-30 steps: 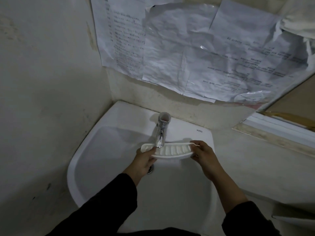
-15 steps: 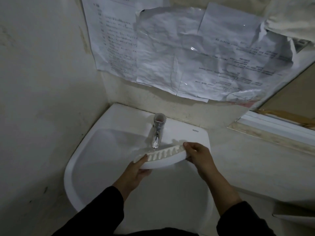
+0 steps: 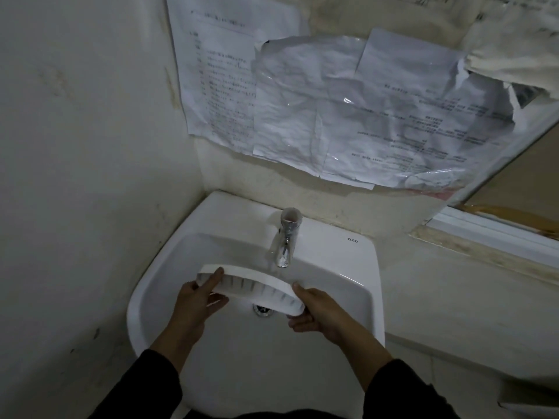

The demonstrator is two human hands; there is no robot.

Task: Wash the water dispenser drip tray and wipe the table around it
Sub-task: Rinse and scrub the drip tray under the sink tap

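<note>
Both hands pinch the tray (image 3: 257, 284) by its ends: left hand (image 3: 196, 300), right hand (image 3: 314, 313). Tray tilted over the basin (image 3: 157, 285), frame centre, below the tap (image 3: 286, 237). Best done: hold slots down, drain fully, grip firm; wet plastic slips.

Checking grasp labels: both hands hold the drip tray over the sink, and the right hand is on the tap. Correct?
Not quite. In the head view the right hand grips the drip tray's end, not the tap. The left hand holds the other end, over the sink.
</note>
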